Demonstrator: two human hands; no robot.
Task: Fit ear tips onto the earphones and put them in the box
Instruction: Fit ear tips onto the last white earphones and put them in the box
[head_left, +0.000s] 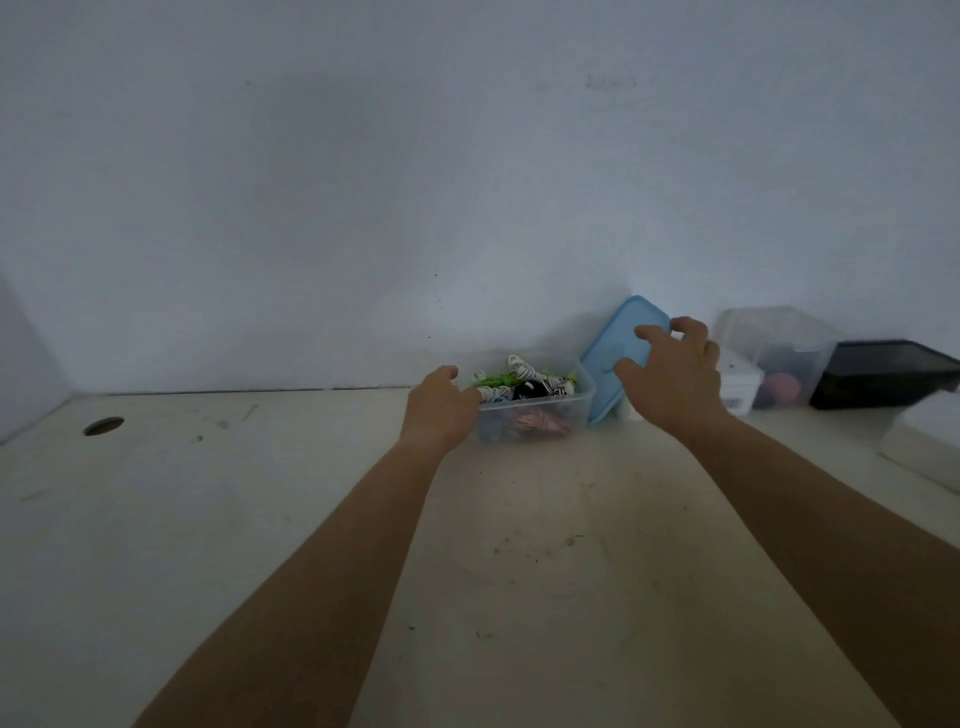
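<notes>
The box (584, 397), clear plastic and without its lid, stood at the far edge of the table (519, 519), close to the wall (467, 182). The left hand (441, 410) gripped its left end, the thumb over the rim; the other fingers were hidden behind the hand. The right hand (675, 379) was in front of the blue lid (631, 317), which leaned on the wall just right of the box. Its fingers (644, 332) were spread wide and held nothing; whether they touched the lid could not be told.

The risk was probably the lid: it stood on its edge, so a push from the spread fingers could make it slide down or fall over. A pull on only one end of the box could also turn it and spill the earphones (519, 387).

There was one box, one lid and two hands. The earphones lay in a tangle of green, white, black and pink cords, too mixed to count. No separate ear tips could be seen. Further right stood one clear container (774, 338), one small white box (740, 384) and one black tray (883, 374).
</notes>
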